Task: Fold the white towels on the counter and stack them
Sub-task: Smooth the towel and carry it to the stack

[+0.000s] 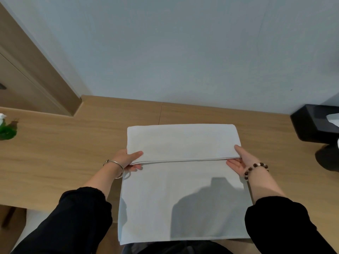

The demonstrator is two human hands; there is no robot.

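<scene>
A white towel (183, 198) lies on the wooden counter (64, 153) in front of me, its near end reaching the counter's front edge. Its far part is folded back toward me into a flap (181, 142) whose hemmed edge runs across the middle. My left hand (128, 160) pinches the flap's left corner, thumb on top and fingers beneath. At the flap's right corner, my right hand (242, 162) holds the edge the same way, thumb above and fingers under it. No other towel is in sight.
A black tissue box (315, 121) stands at the counter's right end with a dark round object (328, 158) in front of it. A green plant (7, 131) sits at the far left. A plain wall rises behind the counter; a wooden door frame (36, 70) is at left.
</scene>
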